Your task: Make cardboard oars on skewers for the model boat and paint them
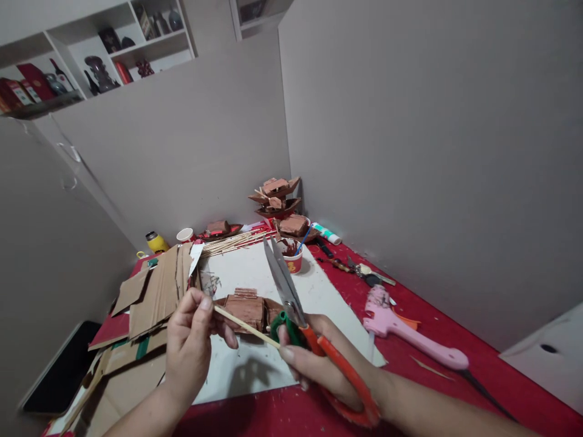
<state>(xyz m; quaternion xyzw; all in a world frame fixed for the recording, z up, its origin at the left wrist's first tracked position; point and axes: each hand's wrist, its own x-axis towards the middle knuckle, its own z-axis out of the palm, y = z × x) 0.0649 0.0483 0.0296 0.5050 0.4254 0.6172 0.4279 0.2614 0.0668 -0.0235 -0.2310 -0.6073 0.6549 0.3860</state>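
Note:
A thin pale wooden stick [246, 326] runs between my two hands above the table. My left hand [194, 337] pinches its left end between thumb and fingers. In my right hand [328, 364] are scissors [285, 279] with orange handles, their blades pointing up and slightly apart; the thumb of that hand also presses on the stick's right end. A green piece [281, 328] shows by the scissors' pivot, its kind unclear. Behind the stick, a brown cardboard model boat [243, 309] rests on a white board [237, 264], partly hidden by my hands.
Cardboard sheets [159, 285] are piled on the left. A pink glue gun [414, 340] and keys [371, 273] lie on the red tablecloth [396, 376] at right. Further back are a paper cup [294, 261] of brown paint, bundled sticks [237, 243] and stacked model boats [276, 197].

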